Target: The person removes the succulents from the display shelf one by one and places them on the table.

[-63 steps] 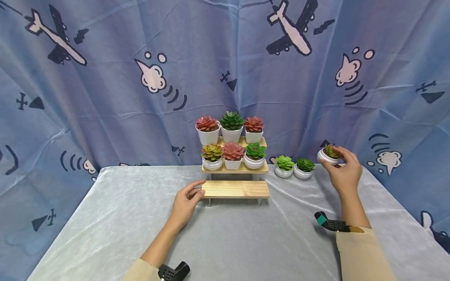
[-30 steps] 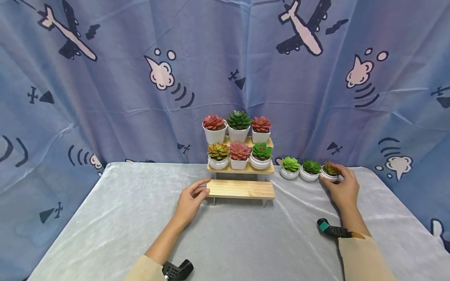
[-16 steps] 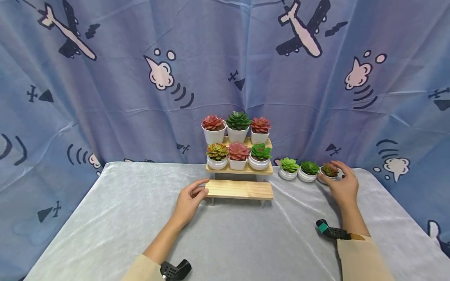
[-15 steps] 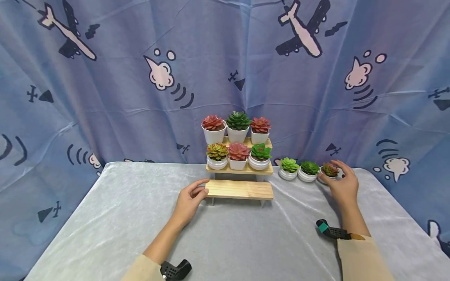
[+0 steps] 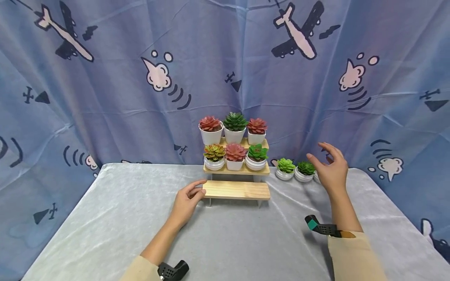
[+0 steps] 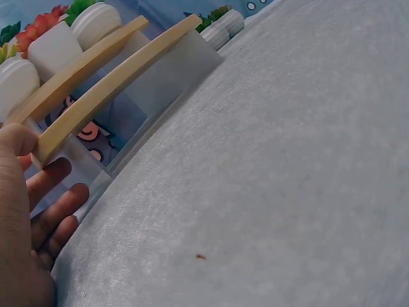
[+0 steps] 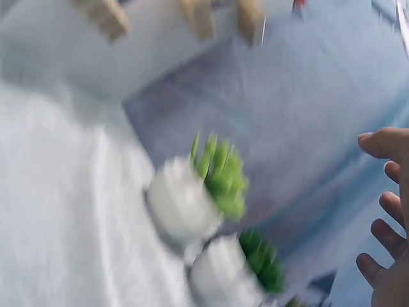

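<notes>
While my right hand [image 5: 330,169], empty with fingers parted, hides most of the end pot [image 5: 316,177] on the table [image 5: 246,242], my left hand [image 5: 186,201] pinches the shelf [image 5: 236,190]; only the left wrist view shows fingers loose below. Right wrist view: pots [image 7: 184,199] blurred.

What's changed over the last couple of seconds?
The right hand lowered its pot, now mostly hidden, beside the two small green plants, let go and rose leftward. The left hand still pinches the left end of the front shelf; the shelved plants stayed put.
</notes>
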`<state>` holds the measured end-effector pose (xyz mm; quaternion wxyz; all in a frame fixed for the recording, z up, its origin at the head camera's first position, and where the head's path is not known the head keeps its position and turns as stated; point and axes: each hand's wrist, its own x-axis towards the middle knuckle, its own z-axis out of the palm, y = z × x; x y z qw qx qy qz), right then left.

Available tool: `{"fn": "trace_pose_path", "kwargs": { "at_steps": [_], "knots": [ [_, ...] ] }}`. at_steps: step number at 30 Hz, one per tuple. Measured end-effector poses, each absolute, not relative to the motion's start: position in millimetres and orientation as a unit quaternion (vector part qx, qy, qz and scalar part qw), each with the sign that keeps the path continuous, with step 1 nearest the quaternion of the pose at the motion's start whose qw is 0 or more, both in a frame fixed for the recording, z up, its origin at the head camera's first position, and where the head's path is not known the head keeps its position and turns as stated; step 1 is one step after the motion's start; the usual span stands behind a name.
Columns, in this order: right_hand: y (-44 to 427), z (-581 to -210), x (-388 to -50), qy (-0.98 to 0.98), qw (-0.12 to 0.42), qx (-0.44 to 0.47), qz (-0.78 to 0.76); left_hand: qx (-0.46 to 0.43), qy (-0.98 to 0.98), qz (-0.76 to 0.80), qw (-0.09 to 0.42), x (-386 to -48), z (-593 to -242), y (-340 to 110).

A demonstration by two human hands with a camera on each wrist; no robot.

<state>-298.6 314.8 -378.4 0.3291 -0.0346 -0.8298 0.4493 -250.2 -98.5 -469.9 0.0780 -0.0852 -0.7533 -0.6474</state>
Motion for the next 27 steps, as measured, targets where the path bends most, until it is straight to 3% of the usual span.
{"fn": "trace_pose_path", "kwargs": {
  "at_steps": [3, 10, 18, 27],
  "knots": [
    [300, -364, -295, -0.818, 0.352, 0.004, 0.454, -0.086, -0.754, -0.647, 0.077, -250, -471, -99],
    [270, -337, -282, -0.800, 0.352, 0.072, 0.481, -0.083, -0.755, -0.646, 0.078, -250, -471, -99],
    [238, -325, -269, -0.812, 0.318, 0.145, 0.468, -0.084, -0.756, -0.645, 0.074, -251, -469, -99],
    [209, -336, -270, -0.821, 0.274, 0.205, 0.457, -0.085, -0.756, -0.645, 0.075, -251, -470, -100]
  ]
}}
